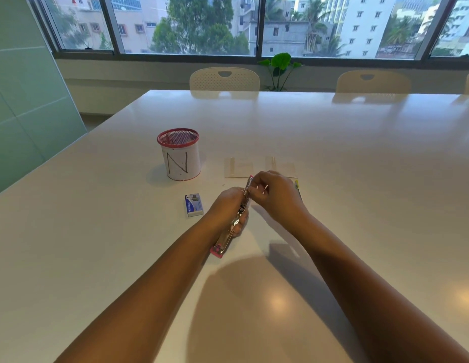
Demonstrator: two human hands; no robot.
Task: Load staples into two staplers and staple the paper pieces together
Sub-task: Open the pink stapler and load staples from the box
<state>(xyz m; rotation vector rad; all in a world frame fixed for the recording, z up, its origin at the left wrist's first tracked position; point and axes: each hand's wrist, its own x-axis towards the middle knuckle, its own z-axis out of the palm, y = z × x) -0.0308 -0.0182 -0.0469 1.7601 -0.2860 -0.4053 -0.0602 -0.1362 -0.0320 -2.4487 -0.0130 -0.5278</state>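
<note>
My left hand [229, 205] grips a pink stapler [224, 243] that is swung open, its metal channel pointing away from me. My right hand [274, 192] pinches something small at the far end of that channel; I cannot tell whether it is a strip of staples or the stapler's top. A blue and white staple box [193, 204] lies just left of my left hand. A yellow stapler [297, 187] shows only as a sliver behind my right hand. Two small white paper pieces [238, 167] [280, 166] lie flat beyond my hands.
A white cup with a red mesh rim and a letter N [179, 155] stands at the left behind the staple box. The white table [359, 158] stretches far to the right. Chairs [224, 79] and a plant [280, 66] stand along its far edge under the windows.
</note>
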